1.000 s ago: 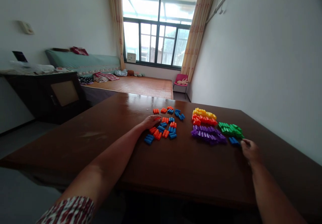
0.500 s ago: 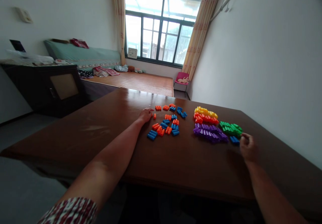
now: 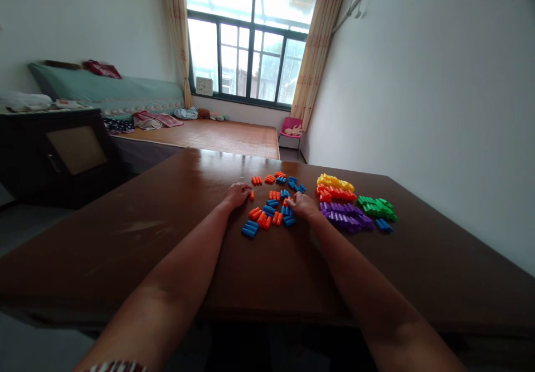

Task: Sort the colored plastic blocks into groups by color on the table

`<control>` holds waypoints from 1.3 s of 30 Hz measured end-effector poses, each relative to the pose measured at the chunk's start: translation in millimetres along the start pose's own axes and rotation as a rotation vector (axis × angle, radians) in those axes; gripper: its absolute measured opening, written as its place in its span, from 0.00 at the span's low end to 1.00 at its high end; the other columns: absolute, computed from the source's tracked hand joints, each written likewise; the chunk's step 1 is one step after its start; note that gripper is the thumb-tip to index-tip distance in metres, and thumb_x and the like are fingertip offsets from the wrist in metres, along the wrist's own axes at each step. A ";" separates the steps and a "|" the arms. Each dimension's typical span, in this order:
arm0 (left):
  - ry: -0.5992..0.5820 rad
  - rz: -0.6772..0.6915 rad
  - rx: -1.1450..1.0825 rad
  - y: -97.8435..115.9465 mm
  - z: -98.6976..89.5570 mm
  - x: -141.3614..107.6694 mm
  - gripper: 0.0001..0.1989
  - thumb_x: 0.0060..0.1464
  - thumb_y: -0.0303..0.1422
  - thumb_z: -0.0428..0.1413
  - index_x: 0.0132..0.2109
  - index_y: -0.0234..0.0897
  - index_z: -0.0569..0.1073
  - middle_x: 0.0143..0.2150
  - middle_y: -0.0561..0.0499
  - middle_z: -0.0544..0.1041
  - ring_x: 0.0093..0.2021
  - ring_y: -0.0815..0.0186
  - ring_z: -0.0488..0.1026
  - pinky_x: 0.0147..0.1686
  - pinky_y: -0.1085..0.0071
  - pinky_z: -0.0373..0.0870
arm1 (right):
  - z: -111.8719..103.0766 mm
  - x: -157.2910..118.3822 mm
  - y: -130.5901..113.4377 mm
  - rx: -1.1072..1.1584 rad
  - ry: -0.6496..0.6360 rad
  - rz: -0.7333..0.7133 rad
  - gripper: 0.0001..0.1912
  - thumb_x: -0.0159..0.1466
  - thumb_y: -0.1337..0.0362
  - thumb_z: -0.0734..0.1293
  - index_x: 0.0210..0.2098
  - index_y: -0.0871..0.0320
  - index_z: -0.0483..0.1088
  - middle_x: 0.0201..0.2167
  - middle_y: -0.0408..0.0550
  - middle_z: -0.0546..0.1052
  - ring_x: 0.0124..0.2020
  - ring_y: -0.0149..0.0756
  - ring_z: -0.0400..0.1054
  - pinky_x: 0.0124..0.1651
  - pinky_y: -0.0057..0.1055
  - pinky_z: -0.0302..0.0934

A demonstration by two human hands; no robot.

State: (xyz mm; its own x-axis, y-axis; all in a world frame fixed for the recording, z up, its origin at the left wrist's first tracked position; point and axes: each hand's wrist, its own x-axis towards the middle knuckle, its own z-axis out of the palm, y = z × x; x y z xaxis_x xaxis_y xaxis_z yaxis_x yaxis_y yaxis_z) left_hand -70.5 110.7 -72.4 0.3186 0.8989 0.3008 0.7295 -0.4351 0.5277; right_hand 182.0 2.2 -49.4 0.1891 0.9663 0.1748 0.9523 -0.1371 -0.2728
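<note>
My left hand [image 3: 238, 194] rests on the table with its fingers curled, the fingertips at a small single orange plastic tube [image 3: 252, 196]. My right hand [image 3: 304, 205] reaches into the cluster of orange and blue pieces, its thumb and fingers closed at an orange piece [image 3: 286, 200] that they partly hide. Around it lie short joined rows of ribbed tubes: a blue row [image 3: 249, 228] nearest me, orange rows [image 3: 264, 220] beside it, and an orange row [image 3: 256, 180] at the far side. More blue pieces [image 3: 296, 185] lie beyond my right hand.
Right of the cluster are stacked yellow rows [image 3: 335, 182], orange-red rows [image 3: 336, 193], purple rows [image 3: 346, 217], green rows [image 3: 377, 207] and a blue row [image 3: 384, 226]. All lie on a brown wooden table [image 3: 167, 249]. A bed [image 3: 225, 135] and pink chair [image 3: 291, 125] stand beyond.
My right hand has moved left from beside the green and blue rows to the orange and blue cluster. My left hand stays by the single orange tube. The view has turned slightly right.
</note>
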 end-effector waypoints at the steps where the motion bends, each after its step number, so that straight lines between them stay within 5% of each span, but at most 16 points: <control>1: -0.001 -0.001 0.001 -0.2 0.0 0.5 0.16 0.57 0.32 0.52 0.47 0.37 0.80 0.49 0.46 0.79 0.49 0.59 0.75 0.52 0.67 0.69 | 1.6 3.1 -0.3 0.023 -0.023 0.015 0.16 0.62 0.49 0.65 0.37 0.57 0.70 0.33 0.51 0.80 0.36 0.41 0.74 0.36 0.30 0.63; 5: 0.014 -0.012 0.002 -1.3 1.1 1.7 0.16 0.56 0.33 0.52 0.47 0.39 0.81 0.49 0.47 0.80 0.47 0.59 0.75 0.51 0.67 0.69 | -14.2 9.9 19.7 0.220 -0.019 0.006 0.14 0.58 0.54 0.69 0.39 0.55 0.70 0.37 0.47 0.79 0.38 0.37 0.73 0.38 0.28 0.63; 10: 0.005 -0.006 0.031 -2.3 1.8 2.4 0.16 0.57 0.33 0.51 0.47 0.39 0.81 0.49 0.47 0.80 0.48 0.58 0.74 0.50 0.67 0.69 | -64.1 20.2 105.5 0.207 0.204 0.202 0.18 0.59 0.53 0.67 0.43 0.59 0.71 0.39 0.50 0.79 0.38 0.36 0.72 0.40 0.28 0.63; 14: -0.004 -0.017 0.063 -0.7 0.9 2.6 0.16 0.57 0.33 0.51 0.46 0.41 0.81 0.49 0.48 0.79 0.49 0.57 0.74 0.49 0.67 0.69 | -78.3 26.7 165.1 -0.011 0.063 0.374 0.13 0.55 0.56 0.70 0.34 0.60 0.74 0.31 0.49 0.78 0.35 0.40 0.72 0.38 0.30 0.62; 18: -0.002 -0.017 0.055 0.5 -0.1 1.1 0.16 0.57 0.34 0.51 0.46 0.40 0.81 0.49 0.47 0.79 0.49 0.57 0.74 0.49 0.66 0.70 | -65.9 28.8 179.3 -0.105 -0.025 0.358 0.12 0.55 0.55 0.70 0.29 0.58 0.75 0.26 0.50 0.77 0.33 0.42 0.72 0.38 0.33 0.63; 23: 0.007 -0.016 0.056 2.1 -0.6 -0.8 0.15 0.57 0.33 0.51 0.45 0.41 0.81 0.48 0.49 0.80 0.48 0.59 0.74 0.50 0.68 0.70 | -65.3 27.9 149.9 -0.154 0.126 0.325 0.19 0.62 0.50 0.64 0.37 0.59 0.76 0.33 0.55 0.78 0.39 0.46 0.72 0.42 0.38 0.64; 26: 0.007 -0.029 0.068 4.0 -0.6 -1.0 0.15 0.57 0.33 0.51 0.45 0.41 0.81 0.49 0.49 0.80 0.49 0.60 0.74 0.51 0.69 0.69 | -61.4 27.4 98.7 -0.068 0.216 0.050 0.16 0.66 0.55 0.61 0.43 0.58 0.75 0.40 0.54 0.79 0.43 0.44 0.71 0.47 0.37 0.62; 29: 0.000 -0.046 0.067 5.2 -0.5 -1.5 0.15 0.57 0.33 0.51 0.45 0.41 0.81 0.49 0.48 0.80 0.49 0.59 0.74 0.50 0.69 0.69 | -41.1 28.3 34.6 0.011 0.096 -0.355 0.13 0.65 0.64 0.62 0.46 0.54 0.75 0.46 0.49 0.79 0.48 0.41 0.69 0.52 0.35 0.60; 32: -0.008 -0.038 0.063 5.1 -0.4 -2.6 0.15 0.58 0.33 0.51 0.46 0.41 0.81 0.49 0.49 0.80 0.49 0.59 0.74 0.50 0.69 0.69 | -17.9 32.3 -14.3 -0.066 -0.032 -0.605 0.24 0.61 0.74 0.62 0.54 0.50 0.72 0.57 0.43 0.74 0.56 0.43 0.63 0.55 0.38 0.58; 35: -0.020 -0.032 0.062 5.3 -0.7 -3.3 0.15 0.58 0.33 0.51 0.46 0.41 0.81 0.48 0.49 0.80 0.49 0.61 0.74 0.49 0.70 0.69 | -9.7 38.4 -37.8 -0.193 -0.171 -0.721 0.27 0.59 0.76 0.63 0.55 0.46 0.71 0.62 0.40 0.68 0.61 0.44 0.59 0.53 0.38 0.58; 39: -0.016 -0.043 0.080 7.4 -2.0 -3.9 0.15 0.58 0.33 0.51 0.46 0.42 0.81 0.48 0.50 0.81 0.48 0.61 0.74 0.48 0.71 0.69 | -19.2 41.9 -46.8 -0.310 -0.273 -0.740 0.16 0.60 0.71 0.65 0.45 0.51 0.76 0.51 0.47 0.77 0.55 0.44 0.64 0.48 0.34 0.60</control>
State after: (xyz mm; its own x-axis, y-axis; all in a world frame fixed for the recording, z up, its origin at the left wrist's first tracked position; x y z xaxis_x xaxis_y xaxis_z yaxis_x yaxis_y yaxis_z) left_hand -67.6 103.9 -68.1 0.2948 0.9178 0.2658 0.7889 -0.3907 0.4743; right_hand 149.9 44.9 -11.2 -0.5350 0.8439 -0.0391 0.8382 0.5360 0.1004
